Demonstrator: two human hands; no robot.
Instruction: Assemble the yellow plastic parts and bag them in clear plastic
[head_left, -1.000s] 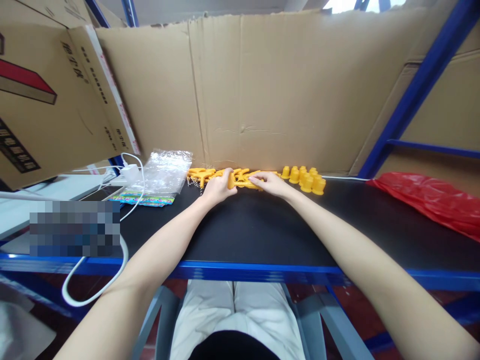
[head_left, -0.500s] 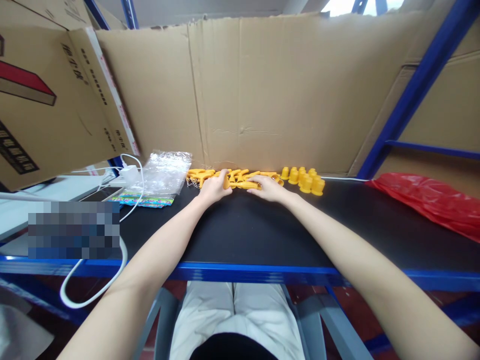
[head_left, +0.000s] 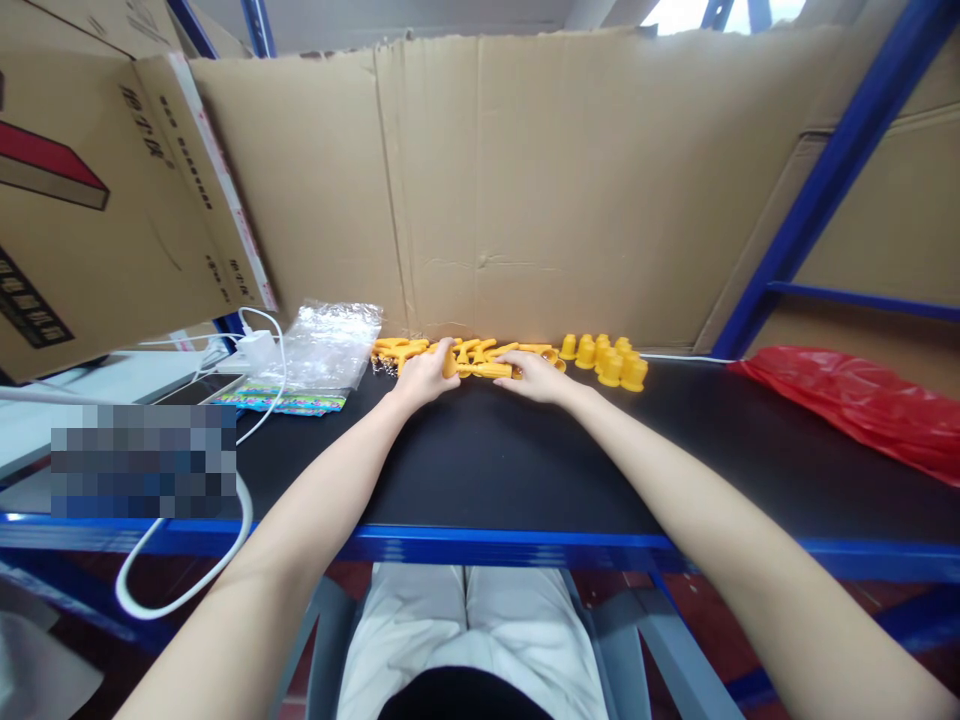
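Yellow plastic pieces [head_left: 480, 370] lie far-centre on the black surface [head_left: 487, 460], left hand [head_left: 425, 378] and right hand [head_left: 541, 377] at them.

The right has turned from a fingertip pinch to curl over pieces, suggesting firmer handling, though its grip is unclear; the left clasps one. Yellow cups [head_left: 632, 373] stand right, a clear bag [head_left: 330, 345] left, red plastic [head_left: 847, 405] farther right; a cardboard wall [head_left: 585, 180] rises behind.

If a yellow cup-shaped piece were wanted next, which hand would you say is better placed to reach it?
The right hand, I'd judge: the yellow cup-shaped pieces stand close by on its right, whereas the left hand is clearly farther from them.
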